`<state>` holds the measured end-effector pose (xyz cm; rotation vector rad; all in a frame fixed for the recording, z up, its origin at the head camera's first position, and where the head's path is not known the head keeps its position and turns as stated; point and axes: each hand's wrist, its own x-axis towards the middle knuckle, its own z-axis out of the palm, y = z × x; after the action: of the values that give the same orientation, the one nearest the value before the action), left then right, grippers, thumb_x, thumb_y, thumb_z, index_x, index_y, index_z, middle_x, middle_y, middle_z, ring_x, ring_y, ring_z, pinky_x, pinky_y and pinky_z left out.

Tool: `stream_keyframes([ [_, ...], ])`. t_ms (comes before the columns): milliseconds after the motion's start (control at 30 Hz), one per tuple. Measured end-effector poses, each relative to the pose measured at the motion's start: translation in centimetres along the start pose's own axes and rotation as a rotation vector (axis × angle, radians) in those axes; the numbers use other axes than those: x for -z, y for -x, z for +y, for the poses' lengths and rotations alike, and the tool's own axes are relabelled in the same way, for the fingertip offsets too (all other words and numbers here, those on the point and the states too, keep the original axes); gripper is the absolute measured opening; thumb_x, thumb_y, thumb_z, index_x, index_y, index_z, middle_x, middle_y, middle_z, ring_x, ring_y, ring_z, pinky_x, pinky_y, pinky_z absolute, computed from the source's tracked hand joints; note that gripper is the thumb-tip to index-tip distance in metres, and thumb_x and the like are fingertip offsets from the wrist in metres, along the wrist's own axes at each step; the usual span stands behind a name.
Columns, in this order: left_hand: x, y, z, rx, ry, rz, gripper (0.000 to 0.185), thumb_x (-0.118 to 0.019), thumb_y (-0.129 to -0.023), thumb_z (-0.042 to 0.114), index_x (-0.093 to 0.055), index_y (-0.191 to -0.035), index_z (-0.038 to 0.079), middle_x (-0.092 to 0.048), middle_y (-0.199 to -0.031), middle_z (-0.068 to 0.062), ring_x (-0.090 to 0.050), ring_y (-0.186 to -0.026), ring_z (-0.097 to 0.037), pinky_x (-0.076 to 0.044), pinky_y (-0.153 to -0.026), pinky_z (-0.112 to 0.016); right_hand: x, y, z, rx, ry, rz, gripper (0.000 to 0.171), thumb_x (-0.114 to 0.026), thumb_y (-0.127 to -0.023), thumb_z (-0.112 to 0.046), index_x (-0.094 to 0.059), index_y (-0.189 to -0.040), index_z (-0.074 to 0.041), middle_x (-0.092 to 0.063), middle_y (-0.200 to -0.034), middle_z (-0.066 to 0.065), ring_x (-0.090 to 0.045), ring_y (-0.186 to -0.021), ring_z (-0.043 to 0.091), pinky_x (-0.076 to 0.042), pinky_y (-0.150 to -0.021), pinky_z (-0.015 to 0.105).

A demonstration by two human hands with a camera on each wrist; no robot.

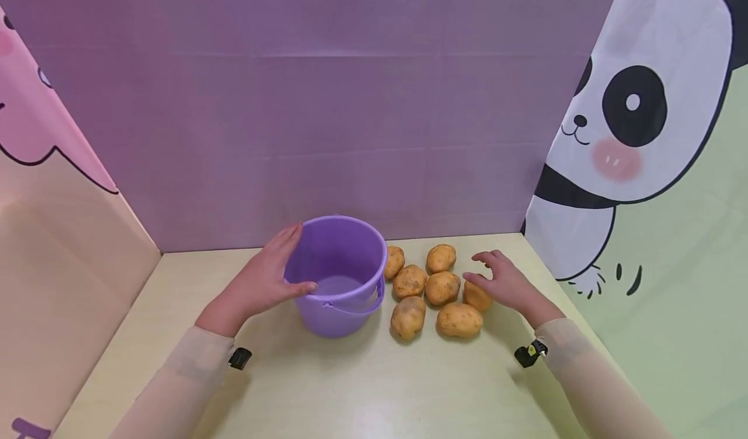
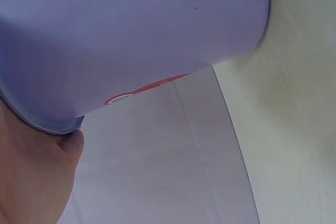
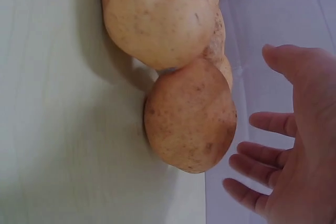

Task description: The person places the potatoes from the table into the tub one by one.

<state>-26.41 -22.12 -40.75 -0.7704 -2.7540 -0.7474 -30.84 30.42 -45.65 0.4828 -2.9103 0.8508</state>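
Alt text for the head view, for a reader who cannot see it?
A person's left hand grips the rim of a purple bucket on a pale table, while the open right hand hovers over seven potatoes beside it. Purple backdrop, panda panel at right.

Seven potatoes lie in one cluster toward the far right of the surface point(image 1: 350, 387): two in the far row point(image 1: 394, 262) point(image 1: 441, 258), three in the middle row point(image 1: 410, 281) point(image 1: 442, 288) point(image 1: 476, 296), the last partly covered by a hand, and two in the near row point(image 1: 408, 317) point(image 1: 460, 320). One purple bucket point(image 1: 339, 276) stands just left of the cluster, fitted with one handle point(image 1: 359, 308). Two hands are in view, one left hand point(image 1: 265, 280) and one right hand point(image 1: 505, 282), each with one small black device at the wrist point(image 1: 239, 358) point(image 1: 530, 352).
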Motion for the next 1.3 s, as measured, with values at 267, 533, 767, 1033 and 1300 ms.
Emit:
stream_keyframes([
  [267, -0.1, 0.1, -0.1, 0.006, 0.002, 0.002, 0.125, -0.083, -0.091, 0.065, -0.023, -0.171, -0.01, -0.021, -0.18, -0.026, -0.018, -0.167, -0.046, -0.024, -0.131, -0.067, -0.6, 0.3, 0.2, -0.026, -0.029, -0.032, 0.065, -0.075, -0.105, -0.042, -0.061, -0.147, 0.005, -0.059, -0.131, 0.03, -0.062, -0.116, 0.045, -0.053, -0.102, 0.064],
  [533, 0.0, 0.3, -0.2, 0.011, -0.011, 0.006, 0.126, -0.082, -0.09, 0.068, -0.023, -0.171, -0.009, -0.022, -0.18, -0.026, -0.018, -0.167, -0.047, -0.025, -0.131, -0.067, -1.2, 0.7, 0.6, -0.044, -0.077, -0.062, 0.065, -0.076, -0.104, -0.041, -0.061, -0.149, 0.004, -0.059, -0.122, 0.023, -0.062, -0.109, 0.036, -0.054, -0.1, 0.056],
  [767, -0.2, 0.6, -0.1, 0.011, 0.001, 0.001, 0.123, -0.083, -0.09, 0.063, -0.024, -0.171, -0.01, -0.023, -0.18, -0.026, -0.019, -0.167, -0.048, -0.025, -0.13, -0.068, -2.0, 1.1, 0.6, -0.068, -0.094, -0.09, 0.07, -0.078, -0.102, -0.041, -0.058, -0.153, 0.002, -0.057, -0.123, 0.021, -0.06, -0.108, 0.033, -0.052, -0.099, 0.054],
  [1033, -0.1, 0.3, -0.3, 0.004, -0.004, 0.012, 0.12, -0.085, -0.091, 0.058, -0.025, -0.171, -0.009, -0.023, -0.18, -0.026, -0.019, -0.167, -0.046, -0.025, -0.131, -0.067, -2.4, 0.9, 0.9, -0.086, -0.115, -0.098, 0.071, -0.081, -0.099, -0.042, -0.059, -0.152, 0.001, -0.058, -0.128, 0.024, -0.062, -0.115, 0.037, -0.051, -0.106, 0.061],
  [1300, -0.1, 0.1, -0.1, 0.011, -0.003, -0.006, 0.121, -0.084, -0.092, 0.06, -0.024, -0.171, -0.009, -0.022, -0.181, -0.025, -0.018, -0.167, -0.046, -0.024, -0.131, -0.066, -2.9, 1.1, 1.8, -0.095, -0.141, -0.079, 0.072, -0.08, -0.098, -0.044, -0.06, -0.151, -0.001, -0.06, -0.137, 0.027, -0.061, -0.121, 0.04, -0.05, -0.107, 0.059],
])
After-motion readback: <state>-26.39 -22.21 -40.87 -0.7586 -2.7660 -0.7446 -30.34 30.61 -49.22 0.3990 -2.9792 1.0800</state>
